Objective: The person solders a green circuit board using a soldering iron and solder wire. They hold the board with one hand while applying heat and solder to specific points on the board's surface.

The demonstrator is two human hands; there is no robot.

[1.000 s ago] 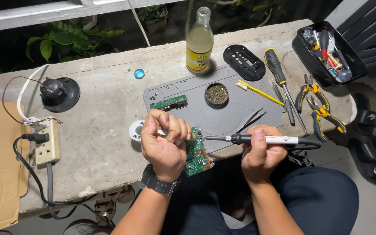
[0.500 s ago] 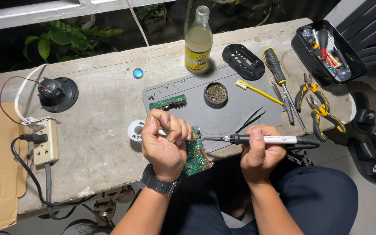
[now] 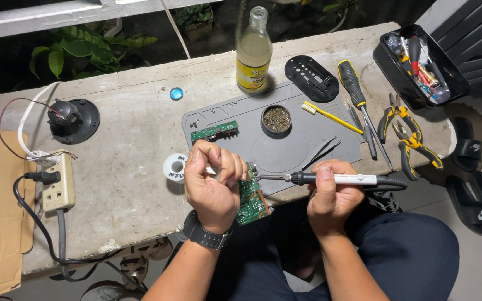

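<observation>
The left hand (image 3: 213, 187) was closed in a fist-like grip around a green circuit board (image 3: 250, 195), which stood tilted on edge at the near edge of the concrete surface (image 3: 129, 134); the fingers curled over the board's top and hid much of it. A thin light strand showed between the fingers, too small to identify with certainty. The right hand (image 3: 330, 198) was wrapped fully around the white handle of a soldering iron (image 3: 330, 179), held roughly level, its metal tip pointing left and meeting the upper edge of the board just beside the left fingers. The two hands sat near each other, with the board between them.

A grey work mat (image 3: 285, 139) lay just beyond the hands, carrying a second small green board (image 3: 214, 131), a round tin (image 3: 276, 119), tweezers (image 3: 322, 151) and a yellow brush (image 3: 330, 117). A solder spool (image 3: 175, 166) rested just left of the left hand.
</observation>
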